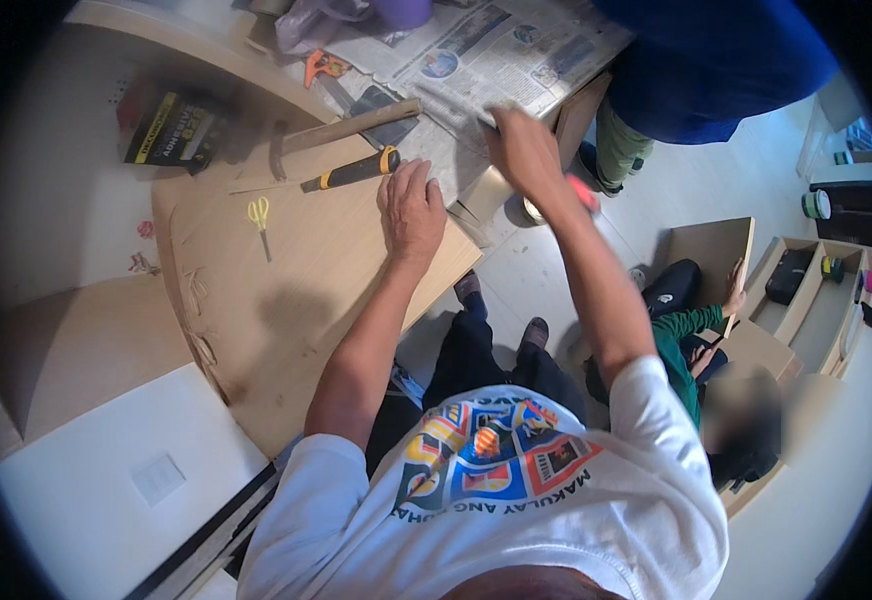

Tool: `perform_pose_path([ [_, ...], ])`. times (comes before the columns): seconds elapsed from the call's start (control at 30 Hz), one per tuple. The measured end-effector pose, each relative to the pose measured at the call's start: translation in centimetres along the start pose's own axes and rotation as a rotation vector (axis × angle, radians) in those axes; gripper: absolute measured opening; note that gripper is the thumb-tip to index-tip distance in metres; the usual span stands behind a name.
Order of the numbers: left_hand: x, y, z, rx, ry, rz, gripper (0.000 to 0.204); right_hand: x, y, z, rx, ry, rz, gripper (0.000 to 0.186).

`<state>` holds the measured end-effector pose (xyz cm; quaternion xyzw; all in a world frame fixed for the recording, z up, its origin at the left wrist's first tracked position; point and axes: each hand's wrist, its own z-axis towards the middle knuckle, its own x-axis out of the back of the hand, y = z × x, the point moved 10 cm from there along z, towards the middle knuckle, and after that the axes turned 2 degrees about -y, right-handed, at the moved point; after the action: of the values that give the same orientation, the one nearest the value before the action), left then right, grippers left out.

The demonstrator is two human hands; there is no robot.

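Down nearest me I see the white printed shirt [516,500] and both forearms running up from it. My left hand [412,210] lies flat, fingers spread and holding nothing, pressed on the light wooden board [286,290] that covers the counter, near its right edge. Just left of that hand lies a black tool with an orange-banded handle [354,169], close to the fingertips but apart from them. Further left on the same board sit small yellow scissors [259,214], well apart from the hand. My right hand [521,145] is up past the board's corner, over the edge of the spread newspaper [496,50]; it is motion-blurred, and I cannot tell whether it grips anything. A wooden-handled hammer [346,130] rests between the newspaper and the black tool. Off to the right, on the floor, a person in a green sleeve [691,325] holds a wooden panel [716,250] upright. Farthest up, someone in blue clothing [716,60] stands by the newspaper.
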<state>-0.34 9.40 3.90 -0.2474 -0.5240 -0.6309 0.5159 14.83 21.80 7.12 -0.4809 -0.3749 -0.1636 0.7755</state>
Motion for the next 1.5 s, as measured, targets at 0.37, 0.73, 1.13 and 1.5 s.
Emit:
perform_pose_path([
  [0.37,-0.4,1.0,0.2,-0.021,-0.115,-0.034,0.032,-1.4,-0.4,-8.1,-0.449,-0.321,0.467,0.025],
  [0.73,-1.0,0.5,-0.1,-0.022,-0.192,0.034,0.037,-5.0,0.0,-19.6,-0.526,-0.078,0.691,0.013],
  [1.13,-1.3,0.3,-0.2,-0.024,-0.145,0.098,0.030,-5.9,1.0,-17.2,-0.458,-0.502,0.844,0.018],
  [1.5,-1.4,1.5,-0.1,-0.091,-0.124,0.159,0.031,-7.9,2.5,-16.8,-0.229,-0.531,0.867,0.013],
])
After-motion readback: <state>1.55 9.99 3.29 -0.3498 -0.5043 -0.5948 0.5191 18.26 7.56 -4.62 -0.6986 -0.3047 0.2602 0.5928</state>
